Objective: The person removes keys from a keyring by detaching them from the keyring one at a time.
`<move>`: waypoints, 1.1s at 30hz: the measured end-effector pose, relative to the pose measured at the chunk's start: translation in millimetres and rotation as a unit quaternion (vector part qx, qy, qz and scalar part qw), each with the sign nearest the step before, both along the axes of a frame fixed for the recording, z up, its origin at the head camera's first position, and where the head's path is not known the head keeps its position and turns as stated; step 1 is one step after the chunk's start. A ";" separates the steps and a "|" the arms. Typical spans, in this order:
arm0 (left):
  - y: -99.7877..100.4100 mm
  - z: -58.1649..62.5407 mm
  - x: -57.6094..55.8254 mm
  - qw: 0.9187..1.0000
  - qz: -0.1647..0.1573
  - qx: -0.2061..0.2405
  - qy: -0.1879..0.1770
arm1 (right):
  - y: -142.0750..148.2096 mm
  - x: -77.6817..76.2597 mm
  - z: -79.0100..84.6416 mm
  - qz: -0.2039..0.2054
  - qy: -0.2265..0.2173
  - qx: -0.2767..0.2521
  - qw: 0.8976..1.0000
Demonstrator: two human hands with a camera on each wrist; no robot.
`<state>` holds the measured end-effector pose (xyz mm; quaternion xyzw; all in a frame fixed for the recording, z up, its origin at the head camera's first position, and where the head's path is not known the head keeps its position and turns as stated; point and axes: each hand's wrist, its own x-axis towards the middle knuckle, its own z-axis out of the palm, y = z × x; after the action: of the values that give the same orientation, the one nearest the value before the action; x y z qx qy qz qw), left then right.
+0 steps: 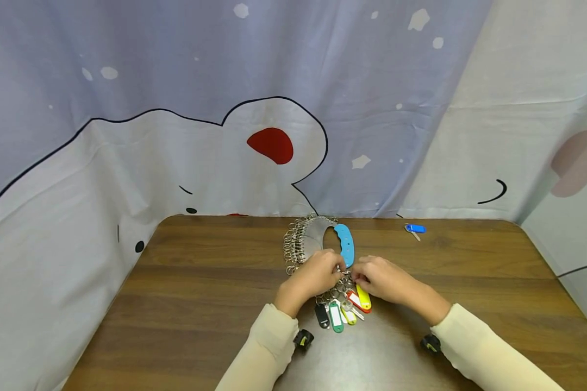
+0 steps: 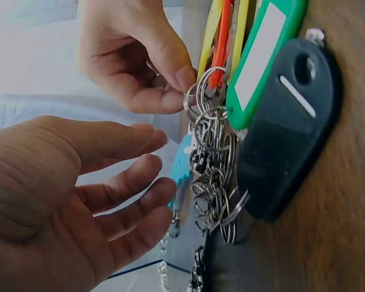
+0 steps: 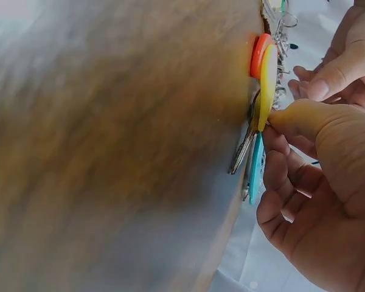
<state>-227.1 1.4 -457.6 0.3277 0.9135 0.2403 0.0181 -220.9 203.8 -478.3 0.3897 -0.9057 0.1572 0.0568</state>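
My right hand point(image 1: 382, 278) pinches a small metal split ring beside a yellow key tag point(image 1: 364, 298), as the left wrist view shows. My left hand point(image 2: 79, 194) is close by with its fingers loosely bent and nothing between them, beside a cluster of metal rings point(image 2: 214, 146). A red key tag point(image 1: 359, 302), a green key tag point(image 1: 336, 317), a black key tag point(image 1: 322, 316) and a second yellow one lie fanned out on the near side, with keys point(image 3: 243, 152) among them. Behind my hands lies a curved metal plate point(image 1: 315, 232) with a blue handle point(image 1: 345, 245).
Many small rings point(image 1: 291, 247) line the plate's outer left edge. A blue key tag point(image 1: 415, 228) with a key lies farther back on the right of the wooden table point(image 1: 200, 304). A printed curtain point(image 1: 176, 163) hangs behind the table's far edge.
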 end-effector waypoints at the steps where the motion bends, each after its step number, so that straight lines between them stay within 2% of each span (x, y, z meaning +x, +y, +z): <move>1: 1.0 -0.4 -0.5 1.000 0.000 -0.001 -0.001 | -0.3 0.3 0.3 -0.001 0.003 -0.001 1.000; 16: 7.7 -4.3 -7.7 0.999 -0.021 0.000 -0.037 | -3.1 4.0 11.2 0.005 0.083 -0.002 0.997; 23: 7.2 -7.6 -12.3 0.997 -0.036 0.023 -0.062 | -4.2 5.9 15.3 0.003 0.131 0.000 0.991; 29: 7.9 -8.3 -13.7 0.994 -0.036 0.040 -0.095 | -4.4 6.0 15.5 0.002 0.146 -0.015 0.989; 33: 8.6 -10.4 -14.1 0.994 -0.029 0.053 -0.094 | -4.5 5.8 15.3 -0.002 0.151 -0.022 0.988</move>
<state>-241.2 10.0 -468.0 0.3303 0.8839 0.3178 0.0932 -215.0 199.3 -463.0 0.4054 -0.8840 0.1160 0.2018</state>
